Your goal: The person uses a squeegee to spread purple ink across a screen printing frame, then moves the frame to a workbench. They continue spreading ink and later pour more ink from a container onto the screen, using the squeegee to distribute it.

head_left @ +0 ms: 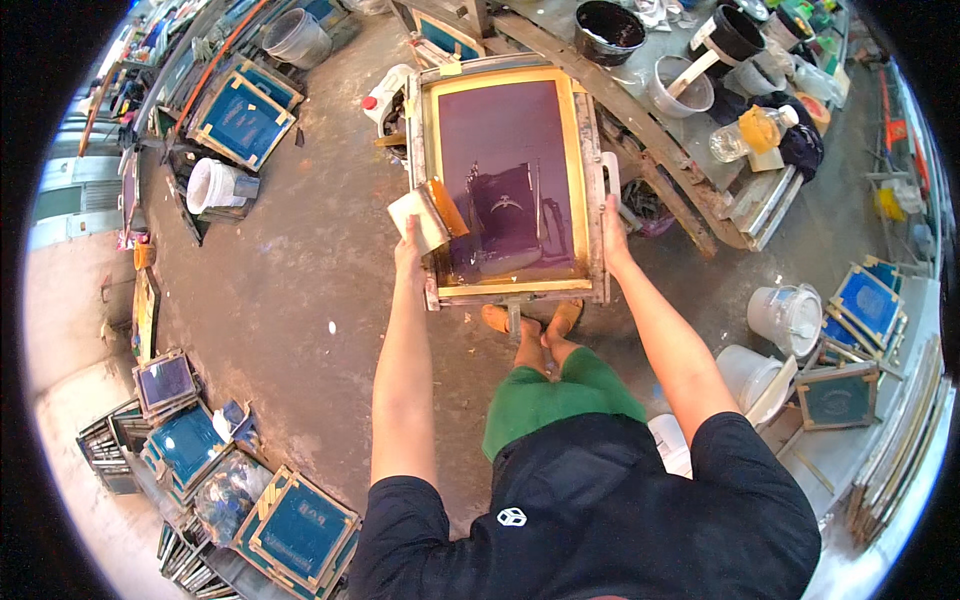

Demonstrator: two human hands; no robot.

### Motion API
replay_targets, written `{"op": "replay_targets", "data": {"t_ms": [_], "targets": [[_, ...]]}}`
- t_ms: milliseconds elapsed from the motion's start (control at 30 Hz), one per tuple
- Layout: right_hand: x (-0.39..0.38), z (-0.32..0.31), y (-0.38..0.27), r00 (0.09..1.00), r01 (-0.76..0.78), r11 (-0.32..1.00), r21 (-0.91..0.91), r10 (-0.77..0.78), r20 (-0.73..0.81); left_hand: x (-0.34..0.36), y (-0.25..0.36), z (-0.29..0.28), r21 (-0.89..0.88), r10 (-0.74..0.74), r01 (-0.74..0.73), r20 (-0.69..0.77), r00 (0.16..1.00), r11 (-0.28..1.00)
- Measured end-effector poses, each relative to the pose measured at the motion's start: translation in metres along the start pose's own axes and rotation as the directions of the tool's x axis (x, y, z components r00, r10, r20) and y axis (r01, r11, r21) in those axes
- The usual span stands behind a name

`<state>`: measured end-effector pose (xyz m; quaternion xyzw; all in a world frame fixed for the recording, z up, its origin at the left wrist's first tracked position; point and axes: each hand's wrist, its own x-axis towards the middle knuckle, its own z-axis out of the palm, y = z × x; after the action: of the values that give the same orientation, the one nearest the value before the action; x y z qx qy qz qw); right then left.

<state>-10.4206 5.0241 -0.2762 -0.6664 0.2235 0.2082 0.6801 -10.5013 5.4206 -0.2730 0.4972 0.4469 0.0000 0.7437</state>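
A silkscreen frame (pixel 585 180) with purple mesh and a yellow taped border lies before me in a worn holder. Dark ink is spread over the lower mesh around a small pale winged motif. My left hand (pixel 408 257) is closed on a squeegee (pixel 420 220), with a pale handle and orange blade, tilted over the frame's lower left edge. At the right side, my right hand (pixel 615 240) wraps the edge of the holder below a white handle (pixel 611 172); its fingertips are partly hidden.
On the right, a bench holds a black ink bucket (pixel 608 32), a clear tub (pixel 682 85) and a plastic bottle (pixel 745 138). Blue screens (pixel 245 122) lean at left, and more screens (pixel 303 530) lie lower left. White buckets (pixel 785 318) stand at right.
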Motion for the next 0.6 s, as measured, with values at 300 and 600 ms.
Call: {"op": "replay_targets", "data": {"t_ms": [300,600], "targets": [[-0.016,0.019,-0.008,0.977,0.098,0.995,0.002,-0.096,-0.192,-0.085,0.017,0.024,0.533,0.341,-0.393,0.198,0.919,0.749],[-0.014,0.031,-0.017,0.968,0.04,0.987,-0.152,-0.076,-0.241,-0.169,-0.072,0.036,0.571,0.573,-0.804,0.719,0.393,-0.166]]}}
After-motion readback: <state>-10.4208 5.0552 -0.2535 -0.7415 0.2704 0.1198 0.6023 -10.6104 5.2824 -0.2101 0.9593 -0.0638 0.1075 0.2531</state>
